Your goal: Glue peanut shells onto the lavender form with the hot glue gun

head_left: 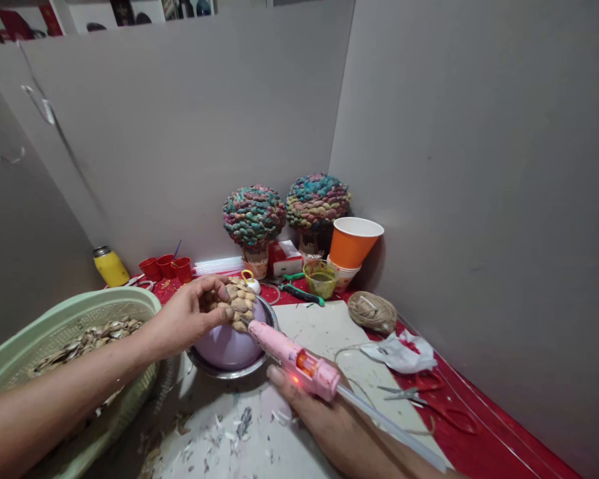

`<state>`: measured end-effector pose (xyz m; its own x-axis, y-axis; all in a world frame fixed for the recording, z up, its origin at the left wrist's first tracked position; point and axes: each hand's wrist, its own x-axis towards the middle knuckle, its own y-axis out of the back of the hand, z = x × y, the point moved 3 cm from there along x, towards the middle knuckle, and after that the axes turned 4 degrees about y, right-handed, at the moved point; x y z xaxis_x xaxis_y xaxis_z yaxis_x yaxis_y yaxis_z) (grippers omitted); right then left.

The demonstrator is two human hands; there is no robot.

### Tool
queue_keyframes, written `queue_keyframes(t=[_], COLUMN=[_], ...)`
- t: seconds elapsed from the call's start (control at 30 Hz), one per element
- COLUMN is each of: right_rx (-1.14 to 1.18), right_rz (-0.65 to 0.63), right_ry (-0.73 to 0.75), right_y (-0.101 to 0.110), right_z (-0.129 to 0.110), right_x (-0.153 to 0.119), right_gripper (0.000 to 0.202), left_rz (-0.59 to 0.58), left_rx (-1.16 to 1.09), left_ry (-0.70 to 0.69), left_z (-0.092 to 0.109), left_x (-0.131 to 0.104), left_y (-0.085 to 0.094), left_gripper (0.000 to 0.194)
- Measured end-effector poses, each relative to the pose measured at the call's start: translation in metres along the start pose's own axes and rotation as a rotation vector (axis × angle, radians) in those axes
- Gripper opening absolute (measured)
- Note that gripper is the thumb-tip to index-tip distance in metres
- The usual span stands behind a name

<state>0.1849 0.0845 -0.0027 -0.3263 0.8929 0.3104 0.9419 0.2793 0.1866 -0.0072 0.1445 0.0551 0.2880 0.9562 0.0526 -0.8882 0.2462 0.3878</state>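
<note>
My left hand (192, 313) has its thumb and fingers bent in against a patch of tan peanut shells (240, 303). These shells cover the upper part of a smooth, rounded lilac ball (227, 347), perhaps a balloon, which rests in a shallow metal bowl (232, 374). My right hand (312, 412) is wrapped round a pink hot glue gun (289, 356), its small light glowing red. The nozzle points up and left, close to the lower right edge of the shell patch. A clear glue stick (389, 426) runs out of its back end.
On the left, a green basket (152, 303) holds loose shells (92, 342). Behind the bowl stand two colourful shell-covered trees (254, 216), an orange cup (353, 246) and pliers (302, 295). At right lie twine (372, 311), crumpled white plastic (402, 351) and scissors (452, 414). Scraps litter the board (299, 332).
</note>
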Motion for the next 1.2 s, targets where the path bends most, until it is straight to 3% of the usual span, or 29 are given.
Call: queue_keyframes(t=[0.67, 0.93, 1.2], right_rx=[-0.061, -0.092, -0.056], right_rz=[0.050, 0.022, -0.020], right_ry=[0.025, 0.004, 0.069], right_y=[0.000, 0.001, -0.004], right_z=[0.000, 0.003, 0.010], right_x=[0.000, -0.001, -0.001], right_gripper=[0.037, 0.041, 0.028], left_rz=[0.016, 0.012, 0.008], left_rx=[0.022, 0.032, 0.018], left_ry=[-0.016, -0.032, -0.030], left_z=[-0.001, -0.002, -0.003], left_x=[0.001, 0.000, 0.002], left_y=[0.001, 0.001, 0.001], left_gripper=[0.017, 0.016, 0.016])
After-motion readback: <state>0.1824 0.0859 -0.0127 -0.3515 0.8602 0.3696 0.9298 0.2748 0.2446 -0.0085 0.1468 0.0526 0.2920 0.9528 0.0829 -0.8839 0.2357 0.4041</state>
